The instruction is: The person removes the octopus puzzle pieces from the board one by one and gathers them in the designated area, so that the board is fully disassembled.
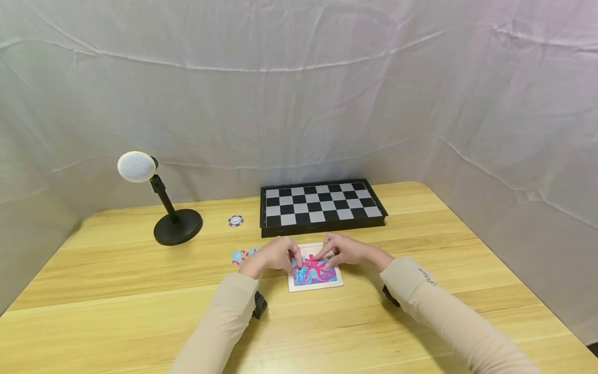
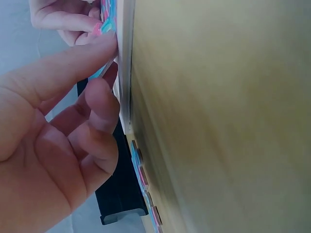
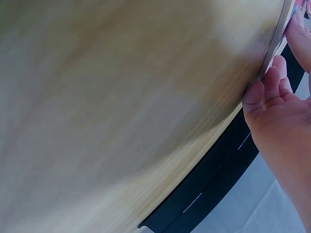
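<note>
A small jigsaw puzzle in a pale wooden tray (image 1: 299, 287) lies on the table, its printed surface showing a pink shape on blue and purple. At the tray's left side, my left hand (image 1: 282, 253) pinches a blue puzzle piece (image 2: 100, 72) between thumb and index finger, the piece tilted over the tray. My right hand (image 1: 344, 249) reaches in from the right, its index finger and thumb apart and touching the puzzle's pink part (image 1: 315, 267). In the right wrist view its other fingers (image 3: 272, 77) rest near the tray's edge. Fingers partly hide the tray's upper area.
Loose puzzle pieces (image 1: 239, 256) lie left of the tray, partly behind the left wrist. A folded black-and-white checkerboard case (image 1: 322, 206) stands behind it. Farther left are a poker chip (image 1: 235, 221) and a microphone on a round black stand (image 1: 178, 227). Grey cloth hangs behind the table.
</note>
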Action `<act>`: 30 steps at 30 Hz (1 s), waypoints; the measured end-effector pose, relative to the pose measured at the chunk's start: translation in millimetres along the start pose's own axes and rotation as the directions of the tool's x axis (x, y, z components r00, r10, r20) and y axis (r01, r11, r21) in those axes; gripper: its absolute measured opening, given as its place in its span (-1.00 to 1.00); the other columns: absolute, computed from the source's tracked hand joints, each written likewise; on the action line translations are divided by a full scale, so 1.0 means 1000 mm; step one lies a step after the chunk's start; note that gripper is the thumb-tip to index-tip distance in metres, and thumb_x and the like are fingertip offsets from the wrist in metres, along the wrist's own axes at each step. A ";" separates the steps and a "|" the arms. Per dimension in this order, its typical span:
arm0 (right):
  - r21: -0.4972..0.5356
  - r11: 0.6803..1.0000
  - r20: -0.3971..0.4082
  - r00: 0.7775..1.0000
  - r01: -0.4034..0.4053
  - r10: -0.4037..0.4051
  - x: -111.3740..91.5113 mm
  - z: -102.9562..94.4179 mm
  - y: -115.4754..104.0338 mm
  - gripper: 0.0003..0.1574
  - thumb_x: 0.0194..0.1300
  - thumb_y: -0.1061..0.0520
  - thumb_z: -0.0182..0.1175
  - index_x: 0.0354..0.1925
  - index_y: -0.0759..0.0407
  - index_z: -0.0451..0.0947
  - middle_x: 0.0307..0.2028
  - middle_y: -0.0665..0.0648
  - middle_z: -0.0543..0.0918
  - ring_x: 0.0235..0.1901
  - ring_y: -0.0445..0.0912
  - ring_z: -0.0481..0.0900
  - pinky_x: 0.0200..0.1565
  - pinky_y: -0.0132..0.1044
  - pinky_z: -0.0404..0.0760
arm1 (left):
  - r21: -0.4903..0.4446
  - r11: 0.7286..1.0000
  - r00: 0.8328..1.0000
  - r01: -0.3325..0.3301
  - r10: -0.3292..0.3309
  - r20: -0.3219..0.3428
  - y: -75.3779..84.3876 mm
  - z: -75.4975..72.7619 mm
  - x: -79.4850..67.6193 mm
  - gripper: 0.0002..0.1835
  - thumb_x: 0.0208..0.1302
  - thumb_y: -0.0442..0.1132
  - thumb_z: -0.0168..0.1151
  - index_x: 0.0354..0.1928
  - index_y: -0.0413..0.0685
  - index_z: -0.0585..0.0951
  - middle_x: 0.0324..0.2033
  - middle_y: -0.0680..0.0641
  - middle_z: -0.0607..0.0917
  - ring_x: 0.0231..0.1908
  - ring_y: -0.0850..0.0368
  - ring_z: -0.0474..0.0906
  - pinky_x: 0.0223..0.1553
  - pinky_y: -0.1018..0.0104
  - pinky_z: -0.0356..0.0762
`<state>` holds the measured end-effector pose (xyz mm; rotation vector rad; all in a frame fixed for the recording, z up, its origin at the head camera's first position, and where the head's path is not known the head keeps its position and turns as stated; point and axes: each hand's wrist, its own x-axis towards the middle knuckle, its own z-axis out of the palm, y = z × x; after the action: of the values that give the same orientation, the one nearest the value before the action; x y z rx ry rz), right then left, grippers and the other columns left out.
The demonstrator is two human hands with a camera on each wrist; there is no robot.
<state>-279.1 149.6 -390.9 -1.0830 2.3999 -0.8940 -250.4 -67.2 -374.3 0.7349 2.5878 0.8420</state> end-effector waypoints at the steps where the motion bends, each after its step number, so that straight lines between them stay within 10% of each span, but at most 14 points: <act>1: 0.001 1.000 -0.001 1.000 -0.002 0.002 0.000 0.000 0.000 -0.66 0.01 0.27 0.28 -0.15 0.22 0.61 -0.36 0.04 0.35 -0.43 -0.13 0.25 -0.41 -0.43 0.30 | -0.004 1.000 1.000 0.005 -0.005 0.002 0.000 0.000 0.000 -0.82 -0.19 -0.53 0.35 -0.59 -0.10 0.62 -0.53 0.09 0.57 -0.45 0.17 0.37 -0.41 0.36 0.36; 30: 0.011 1.000 0.003 1.000 -0.007 0.007 0.000 0.000 -0.003 -0.64 0.00 0.28 0.28 -0.14 0.24 0.59 -0.36 0.04 0.35 -0.44 -0.14 0.25 -0.40 -0.44 0.31 | -0.088 0.996 1.000 -0.018 0.020 0.021 -0.006 -0.004 0.000 -0.79 -0.21 -0.54 0.36 -0.53 -0.13 0.57 -0.48 0.08 0.53 -0.44 0.16 0.36 -0.37 0.35 0.35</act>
<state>-277.8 148.0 -389.2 -1.0707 2.3916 -0.9018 -254.7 -72.9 -375.0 0.7408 2.5109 0.9411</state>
